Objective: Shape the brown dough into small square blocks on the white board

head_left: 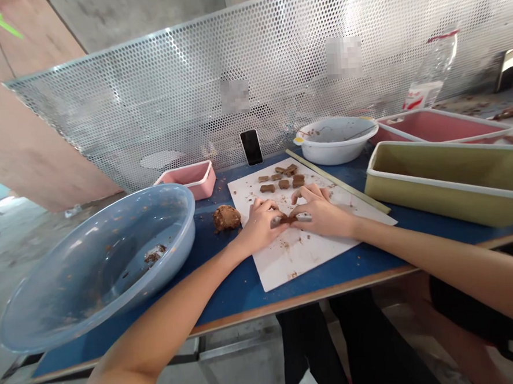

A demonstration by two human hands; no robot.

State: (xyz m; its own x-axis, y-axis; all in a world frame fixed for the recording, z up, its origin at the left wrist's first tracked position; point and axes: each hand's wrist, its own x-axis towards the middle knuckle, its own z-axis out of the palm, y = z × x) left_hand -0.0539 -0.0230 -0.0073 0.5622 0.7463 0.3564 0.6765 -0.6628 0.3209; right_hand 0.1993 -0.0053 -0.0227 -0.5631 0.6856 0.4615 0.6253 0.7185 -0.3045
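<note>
Pinching: left hand (261, 223) and right hand (323, 214) are grasping brown piece (289, 219)
White board (272, 269): is lying underneath
Lump (226, 217): is sitting beside board

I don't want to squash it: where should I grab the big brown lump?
I'd come from above and cup the brown lump by its rounded sides: it shows no handle, its top is uncovered, and the blue basin and white board flank it.
</note>
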